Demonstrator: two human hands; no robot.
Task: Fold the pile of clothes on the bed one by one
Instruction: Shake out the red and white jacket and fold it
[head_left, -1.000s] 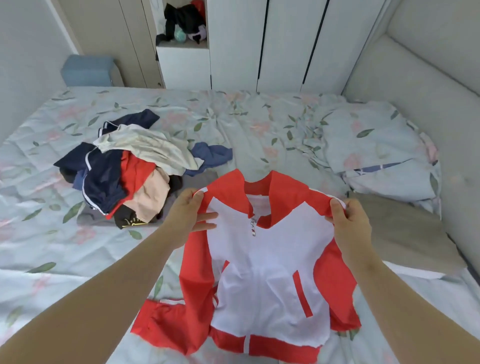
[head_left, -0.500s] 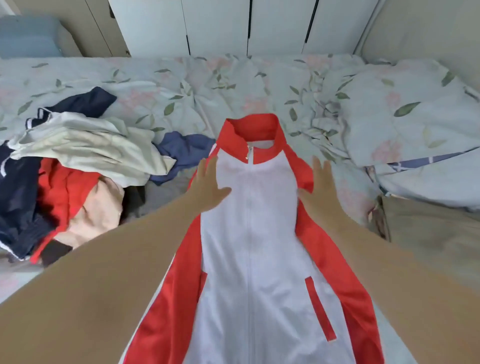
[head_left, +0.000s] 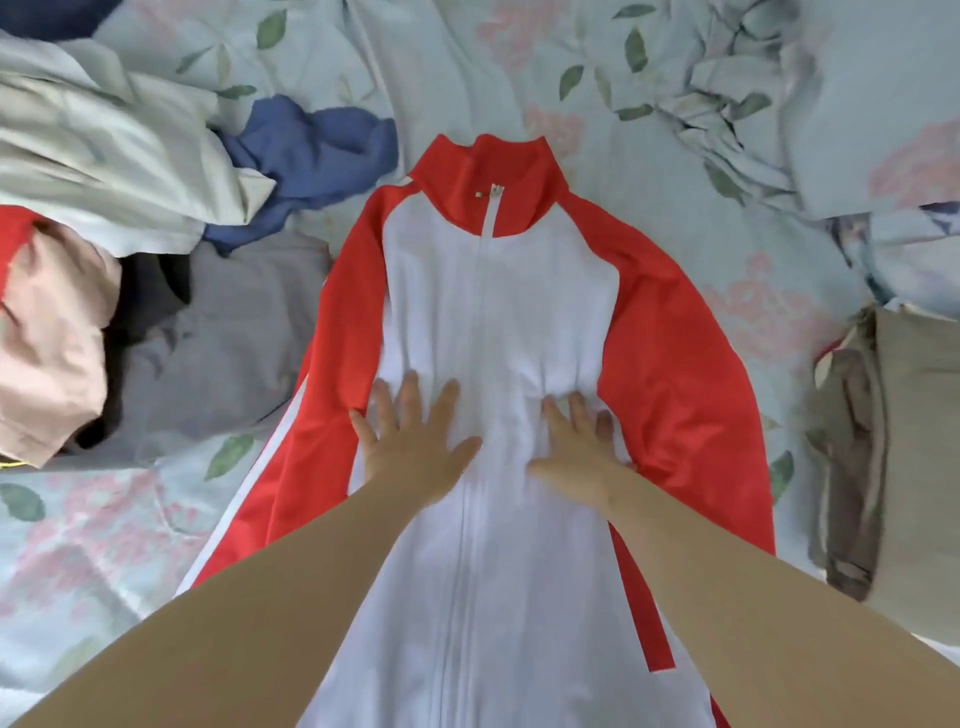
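A red and white zip jacket lies flat, front up, on the floral bed sheet, collar pointing away from me. My left hand presses flat on the white front, left of the zip, fingers spread. My right hand presses flat just right of the zip, and the cloth wrinkles ahead of its fingertips. The pile of unfolded clothes sits to the left: cream, blue, pink, red and grey pieces.
A folded khaki garment lies at the right edge of the bed. A floral pillow sits at the upper right. The grey piece of the pile touches the jacket's left sleeve.
Both hands slid from the jacket's shoulders down toward me to its chest, staying flat. Earlier still they held the jacket up by its shoulders; it now lies spread on the bed.
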